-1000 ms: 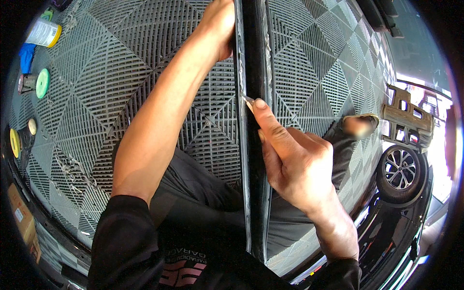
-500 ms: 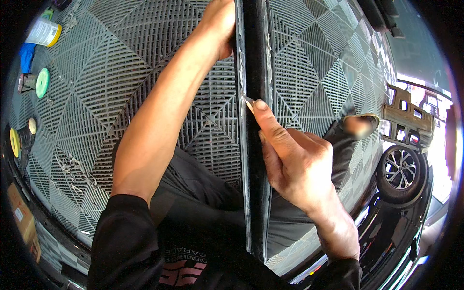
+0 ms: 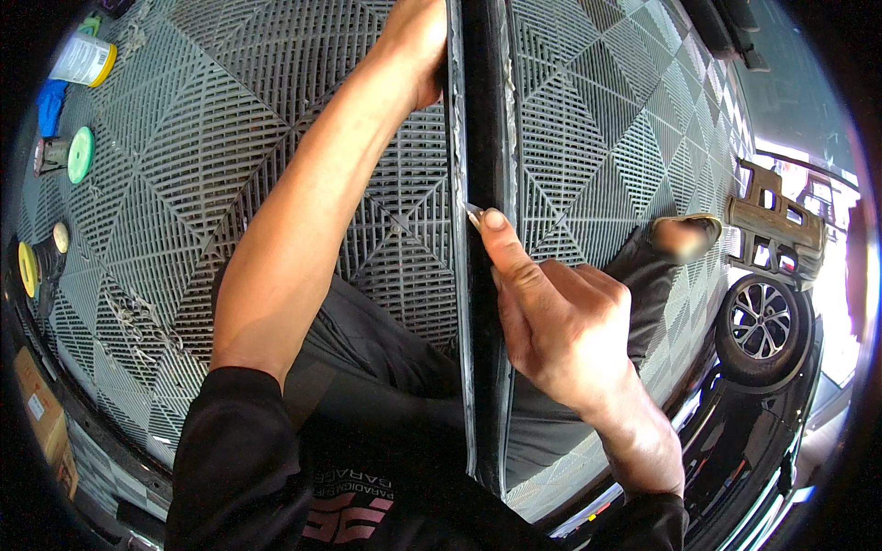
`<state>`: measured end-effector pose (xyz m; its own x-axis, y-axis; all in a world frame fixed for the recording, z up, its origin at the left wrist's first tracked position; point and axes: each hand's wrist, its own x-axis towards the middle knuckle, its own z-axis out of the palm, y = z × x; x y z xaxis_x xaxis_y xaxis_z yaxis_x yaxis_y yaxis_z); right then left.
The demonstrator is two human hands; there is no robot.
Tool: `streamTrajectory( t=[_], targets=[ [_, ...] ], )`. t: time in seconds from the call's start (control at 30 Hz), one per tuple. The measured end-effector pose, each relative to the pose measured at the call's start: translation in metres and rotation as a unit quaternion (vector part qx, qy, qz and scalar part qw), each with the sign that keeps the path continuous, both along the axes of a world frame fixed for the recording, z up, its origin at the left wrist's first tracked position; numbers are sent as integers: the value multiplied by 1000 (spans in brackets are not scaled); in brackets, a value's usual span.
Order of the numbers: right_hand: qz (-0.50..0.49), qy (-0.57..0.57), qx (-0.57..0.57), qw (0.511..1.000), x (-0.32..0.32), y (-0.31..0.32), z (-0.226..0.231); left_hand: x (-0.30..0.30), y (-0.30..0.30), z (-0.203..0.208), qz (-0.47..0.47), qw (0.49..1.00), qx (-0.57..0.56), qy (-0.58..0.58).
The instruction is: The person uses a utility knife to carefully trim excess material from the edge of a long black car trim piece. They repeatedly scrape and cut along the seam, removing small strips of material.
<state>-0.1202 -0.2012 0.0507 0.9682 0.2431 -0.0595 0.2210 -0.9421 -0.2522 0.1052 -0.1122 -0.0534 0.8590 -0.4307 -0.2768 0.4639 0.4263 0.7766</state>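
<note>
Gripping the upper end, the left hand [image 3: 418, 46] is closed around a long black trim strip [image 3: 484, 275]. A small blade [image 3: 473, 213] is pinched in the right hand [image 3: 560, 321] and pressed against the strip's left edge, above the grey tiled floor [image 3: 230, 138].

Below me the floor [image 3: 276, 119] is grey ribbed plastic tiles, locked together in a diamond pattern. Along its left edge lie a white tub with a yellow lid [image 3: 84, 61], a crumpled blue cloth [image 3: 51, 103], a round green polishing pad [image 3: 79, 154] and a round yellow polishing pad [image 3: 29, 268]. At the right stands a car, its black tyre [image 3: 761, 323] resting on the tiles.
</note>
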Motion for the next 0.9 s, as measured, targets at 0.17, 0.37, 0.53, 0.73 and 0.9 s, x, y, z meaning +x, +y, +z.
streamTrajectory(
  t=[0.17, 0.37, 0.53, 0.73, 0.9],
  targets=[
    [-17, -5, 37, 999, -2, -2, -4, -4, 0, 6, -3, 1000, -5, 10],
    [-16, -15, 35, 999, -3, -3, -6, -3, 0, 7, -4, 1000, -19, -6],
    [-3, -8, 19, 1000, -4, -3, -5, -5, 2, 10, -13, 1000, -16, -23],
    [-8, -3, 38, 999, -5, -3, -5, -4, 1, 9, -14, 1000, -11, -21],
    [-29, 40, 60, 997, -3, -2, 2, -2, 2, 5, -9, 1000, -11, -21]
  ],
)
